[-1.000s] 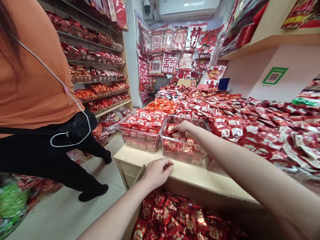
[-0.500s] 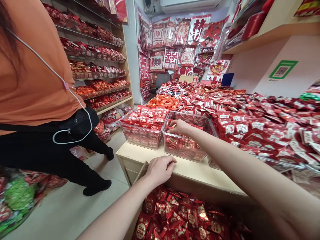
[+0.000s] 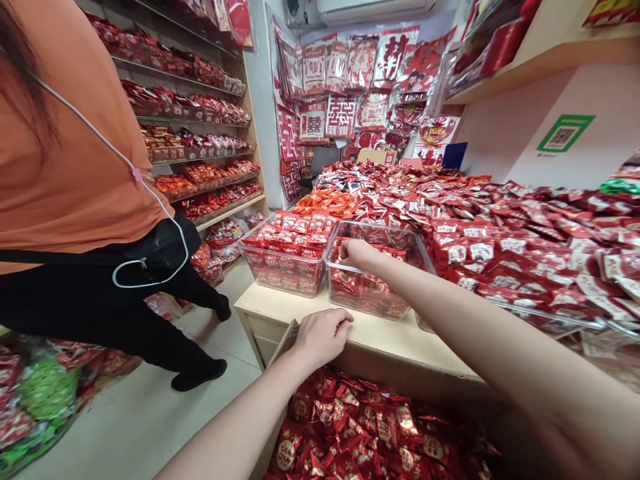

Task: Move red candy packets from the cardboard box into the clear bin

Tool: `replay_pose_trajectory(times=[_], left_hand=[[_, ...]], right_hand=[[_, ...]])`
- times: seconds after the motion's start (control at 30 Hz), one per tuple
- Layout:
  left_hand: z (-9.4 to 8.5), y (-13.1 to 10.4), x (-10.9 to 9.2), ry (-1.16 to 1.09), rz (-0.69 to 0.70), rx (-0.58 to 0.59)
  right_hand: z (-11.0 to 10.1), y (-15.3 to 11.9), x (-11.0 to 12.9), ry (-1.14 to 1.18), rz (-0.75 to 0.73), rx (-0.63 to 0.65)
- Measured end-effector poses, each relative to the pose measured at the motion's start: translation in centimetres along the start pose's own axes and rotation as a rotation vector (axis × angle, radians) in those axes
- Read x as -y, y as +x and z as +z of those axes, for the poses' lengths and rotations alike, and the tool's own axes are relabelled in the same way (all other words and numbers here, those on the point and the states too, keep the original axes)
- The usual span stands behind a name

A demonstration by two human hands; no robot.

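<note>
My right hand (image 3: 361, 256) is inside a clear plastic bin (image 3: 373, 307) that holds red candy packets (image 3: 345, 283). Its fingers are curled downward, and their tips and anything in them are hidden. My left hand (image 3: 324, 337) rests, loosely curled, at the front edge of the pale counter (image 3: 280, 310), just above an open cardboard box (image 3: 400, 370). I make out nothing in that hand. Many red and gold candy packets (image 3: 370, 427) lie in the box below.
Left of my right hand is another clear bin (image 3: 285, 273) full of red packets. Heaped red packets (image 3: 500, 247) cover the display at right. A person in an orange top (image 3: 75, 147) stands at left, before stocked shelves (image 3: 200, 120). Bagged goods (image 3: 45, 393) lie on the floor.
The fingers of my right hand have curled and dipped lower into the bin. My left hand has stayed in place. The view has shifted slightly.
</note>
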State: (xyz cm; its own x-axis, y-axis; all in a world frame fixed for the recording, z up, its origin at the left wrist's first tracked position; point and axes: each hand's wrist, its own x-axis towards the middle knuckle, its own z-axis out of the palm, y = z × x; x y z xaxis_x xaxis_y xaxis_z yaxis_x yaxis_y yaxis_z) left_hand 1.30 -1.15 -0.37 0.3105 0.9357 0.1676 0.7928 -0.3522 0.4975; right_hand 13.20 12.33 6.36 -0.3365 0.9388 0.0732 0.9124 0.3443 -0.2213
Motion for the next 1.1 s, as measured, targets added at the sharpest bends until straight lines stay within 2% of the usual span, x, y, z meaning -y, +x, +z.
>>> replay_pose_trajectory(times=[0.17,0.23,0.4,0.6,0.7,0.77,0.87,0.93,0.97,1.03,1.07,1.1], left_hand=[[0.1,0.0,0.2,0.009,0.013,-0.001],[0.1,-0.1,0.2,0.011,0.016,-0.001],[0.2,0.0,0.3,0.017,0.012,-0.003],[0.2,0.0,0.3,0.005,0.009,-0.016],[0.3,-0.1,0.3,-0.016,0.008,-0.022],[0.4,0.1,0.3,-0.040,0.006,-0.018],[0.3,0.5,0.2,-0.096,0.001,0.007],[-0.4,0.6,0.1,-0.149,0.002,0.044],[-1.2,0.5,-0.1,-0.176,0.010,0.072],[-3.3,-0.6,-0.8,-0.222,0.053,0.170],[-4.7,-1.4,-1.2,-0.249,0.097,0.267],[-6.0,-2.4,-1.7,-0.304,0.160,0.435]], right_hand=[[-0.1,-0.7,-0.1,0.058,-0.075,0.115],[-0.4,-0.6,-0.2,0.062,-0.071,0.125],[-0.8,0.5,-0.5,0.011,0.045,0.004],[0.2,0.9,-0.6,0.009,0.049,0.030],[-0.4,0.7,-0.7,0.048,0.043,-0.053],[-1.4,-0.1,-0.6,0.089,0.036,-0.152],[-3.0,-3.3,-0.3,0.209,-0.078,-0.453],[-3.6,-7.1,-0.1,0.277,-0.222,-0.667],[-3.7,-9.3,-0.1,0.284,-0.286,-0.727],[-3.2,-14.2,-0.2,0.249,-0.406,-0.739],[-2.7,-16.6,-0.4,0.223,-0.478,-0.694],[-2.0,-18.9,-0.6,0.196,-0.569,-0.602]])
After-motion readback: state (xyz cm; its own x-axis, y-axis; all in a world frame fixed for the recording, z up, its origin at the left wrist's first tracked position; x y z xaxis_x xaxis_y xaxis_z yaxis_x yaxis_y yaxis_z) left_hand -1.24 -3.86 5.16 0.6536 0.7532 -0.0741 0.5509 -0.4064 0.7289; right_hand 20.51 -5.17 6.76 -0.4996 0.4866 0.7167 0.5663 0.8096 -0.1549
